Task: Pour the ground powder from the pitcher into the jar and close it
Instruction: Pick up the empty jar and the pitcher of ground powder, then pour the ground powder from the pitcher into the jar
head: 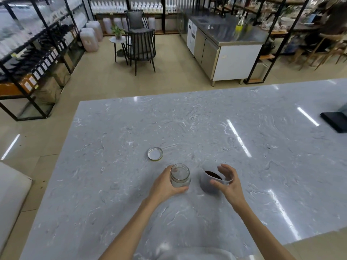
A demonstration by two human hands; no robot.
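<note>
— So, where does everything sit at the moment?

— On the grey marble counter (187,119). The glass jar (179,175) stands upright near me, mouth open and empty as far as I can see. My left hand (165,182) is wrapped round its left side, thumb across the near face, so that one is gripped. Just right of it is the white pitcher (213,182) with dark ground powder (213,175) inside. The metal lid (155,154) lies inner face up, a little farther off and to the left, apart from both.

— And your right hand?

— My right hand (228,182) is cupped wide around the pitcher's right side, fingers curved over the far rim, thumb at the near wall. Whether I am pressing it yet or only about to, I cannot tell; nothing is lifted.

— How do you expect these to handle?

— The jar is rigid, smooth and breakable, likely slippery on polished stone, so I'd hold it low round the body to steady it. The pitcher looks stiff and light with that little powder; I'd grip its wall below the rim, spout side toward the jar. Fine powder can slide out all at once, so a slow tilt seems wise, given the narrow mouth.
</note>
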